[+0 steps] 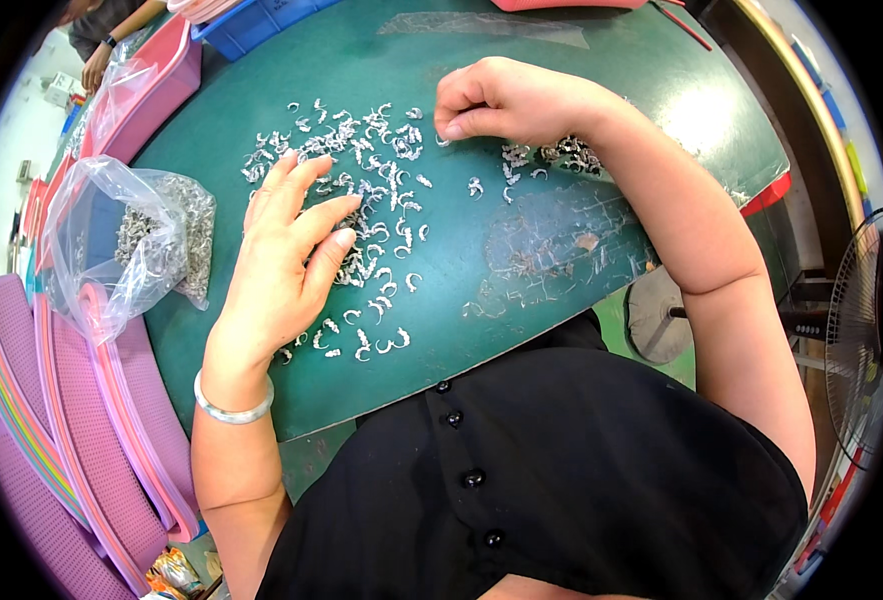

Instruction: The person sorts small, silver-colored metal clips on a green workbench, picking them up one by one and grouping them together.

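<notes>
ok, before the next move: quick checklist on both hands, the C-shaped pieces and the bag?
1. Left hand clear of the silver C-shaped pieces: not ok, fingers spread over the left side of the scatter.
2. Right hand has a firm hold: cannot tell, a small piece shows at its thumb tip.
3. Darker cluster fully in view: not ok, partly hidden by the right forearm.
4. Clear plastic bag off the scatter: ok, it sits apart, to the left.
5. Bangle clear of pieces: ok, on the left wrist, none touching.
</notes>
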A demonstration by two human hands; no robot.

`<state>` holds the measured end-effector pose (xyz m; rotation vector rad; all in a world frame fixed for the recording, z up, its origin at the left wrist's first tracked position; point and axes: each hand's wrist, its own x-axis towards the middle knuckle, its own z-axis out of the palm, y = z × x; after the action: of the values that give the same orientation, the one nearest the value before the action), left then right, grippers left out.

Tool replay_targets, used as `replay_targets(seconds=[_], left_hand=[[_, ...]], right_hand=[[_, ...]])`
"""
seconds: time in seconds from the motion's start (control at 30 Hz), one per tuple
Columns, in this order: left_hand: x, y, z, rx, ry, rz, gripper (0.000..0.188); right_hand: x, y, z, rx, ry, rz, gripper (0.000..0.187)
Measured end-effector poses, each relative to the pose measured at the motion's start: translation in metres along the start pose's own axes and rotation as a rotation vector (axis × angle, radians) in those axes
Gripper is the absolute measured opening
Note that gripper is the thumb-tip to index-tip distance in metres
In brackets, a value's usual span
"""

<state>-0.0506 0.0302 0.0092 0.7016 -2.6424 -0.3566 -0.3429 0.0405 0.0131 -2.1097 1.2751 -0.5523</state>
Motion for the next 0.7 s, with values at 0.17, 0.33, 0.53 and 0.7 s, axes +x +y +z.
replay_targets(seconds=[0.17, 0.33, 0.53, 0.7], left_hand=[[0.0, -0.001, 0.0, 0.002, -0.012, 0.007, 0.025], [0.001, -0.003, 0.001, 0.002, 0.005, 0.018, 0.026], [0.001, -0.002, 0.0, 0.019, 0.007, 0.01, 0.025], [0.0, -0.003, 0.0, 0.022, 0.007, 0.0, 0.025]], right_hand=[[-0.011, 0.0, -0.028, -0.349, -0.11, 0.045, 0.009], [-0.016, -0.002, -0.025, -0.362, -0.004, -0.072, 0.007], [0.005, -0.001, 0.008, -0.337, 0.17, -0.21, 0.009], [0.006, 0.003, 0.011, -0.421, 0.157, -0.252, 0.008]])
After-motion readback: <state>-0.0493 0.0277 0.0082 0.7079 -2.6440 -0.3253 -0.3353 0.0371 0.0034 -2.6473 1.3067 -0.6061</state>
